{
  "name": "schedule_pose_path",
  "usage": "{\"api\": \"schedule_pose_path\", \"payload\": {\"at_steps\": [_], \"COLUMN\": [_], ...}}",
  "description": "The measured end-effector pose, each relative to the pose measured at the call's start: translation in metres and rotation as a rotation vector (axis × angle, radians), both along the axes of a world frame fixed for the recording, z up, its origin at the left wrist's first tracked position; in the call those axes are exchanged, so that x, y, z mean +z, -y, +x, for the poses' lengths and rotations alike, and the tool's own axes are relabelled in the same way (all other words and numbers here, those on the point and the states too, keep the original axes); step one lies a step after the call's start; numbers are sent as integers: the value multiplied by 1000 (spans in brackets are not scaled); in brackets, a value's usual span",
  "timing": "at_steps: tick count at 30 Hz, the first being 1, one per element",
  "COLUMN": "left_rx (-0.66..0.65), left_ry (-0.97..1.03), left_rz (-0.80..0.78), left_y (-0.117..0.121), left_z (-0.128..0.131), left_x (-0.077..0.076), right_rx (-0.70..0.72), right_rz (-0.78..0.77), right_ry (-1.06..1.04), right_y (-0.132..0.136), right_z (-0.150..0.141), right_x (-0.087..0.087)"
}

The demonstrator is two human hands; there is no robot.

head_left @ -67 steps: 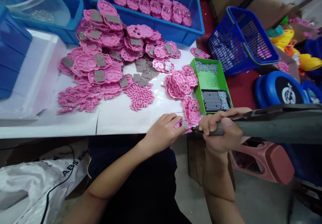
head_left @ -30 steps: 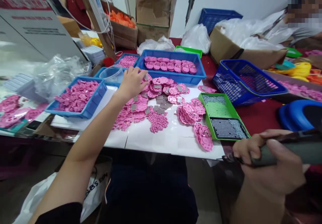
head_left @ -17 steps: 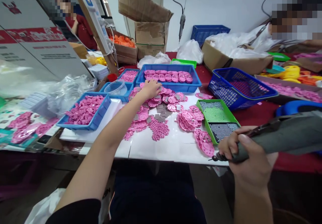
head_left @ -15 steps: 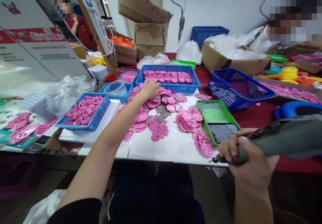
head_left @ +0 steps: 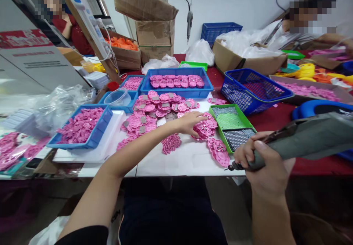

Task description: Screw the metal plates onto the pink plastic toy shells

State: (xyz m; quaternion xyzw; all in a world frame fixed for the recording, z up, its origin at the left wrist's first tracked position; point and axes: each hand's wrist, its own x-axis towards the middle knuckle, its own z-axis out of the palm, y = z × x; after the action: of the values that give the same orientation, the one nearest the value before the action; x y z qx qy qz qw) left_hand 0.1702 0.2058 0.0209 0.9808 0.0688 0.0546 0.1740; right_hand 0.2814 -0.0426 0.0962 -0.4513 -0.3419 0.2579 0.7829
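Observation:
My left hand [head_left: 190, 122] lies palm down on the white sheet [head_left: 182, 162], its fingers over a stack of pink plastic plates [head_left: 205, 130]. Whether it holds a plate is hidden under the palm. My right hand [head_left: 261, 160] is closed around a grey electric screwdriver [head_left: 303, 140], held off the table's front edge. The screwdriver's tip points left toward a small row of pink plates [head_left: 219, 152]. A green tray of screws [head_left: 231, 122] stands just beyond that hand. Pink plates with grey metal squares [head_left: 154, 107] lie spread further back.
A blue bin of pink parts [head_left: 180, 81] stands at the back, another blue bin [head_left: 82, 127] at the left and a blue basket [head_left: 250, 89] at the right. A clear bowl [head_left: 117, 98] and small pink pegs [head_left: 171, 144] are nearby. Other people sit at the far left and far right.
My left hand has drawn back from the far pile of pink plates to the stack beside the green tray. The right hand keeps hold of the screwdriver. The view has shifted slightly.

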Motion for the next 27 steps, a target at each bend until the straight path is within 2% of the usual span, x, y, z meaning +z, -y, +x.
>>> {"api": "schedule_pose_path", "payload": {"at_steps": [3,9,16,21,24,27], "left_rx": [-97,-161,-185,-156,-143,-162], "left_ry": [-41,-79,-89,-68,-45,-67], "left_rz": [-21,19,-12,12,32,87], "left_y": [-6,-6,-13,-14,-5,18], "left_z": [11,9,4,-6,-22,-43], "left_x": [3,17,27,35,37,33], "right_rx": [18,-37,-27,-27,-42,-60], "right_rz": [7,-10,-6,5,-6,-23], "right_ry": [24,-20,-28,-15,-20,-21], "right_y": [2,10,13,14,17,20], "right_z": [-2,6,12,12,12,13], "right_x": [2,-1,-5,-6,-5,-5]}}
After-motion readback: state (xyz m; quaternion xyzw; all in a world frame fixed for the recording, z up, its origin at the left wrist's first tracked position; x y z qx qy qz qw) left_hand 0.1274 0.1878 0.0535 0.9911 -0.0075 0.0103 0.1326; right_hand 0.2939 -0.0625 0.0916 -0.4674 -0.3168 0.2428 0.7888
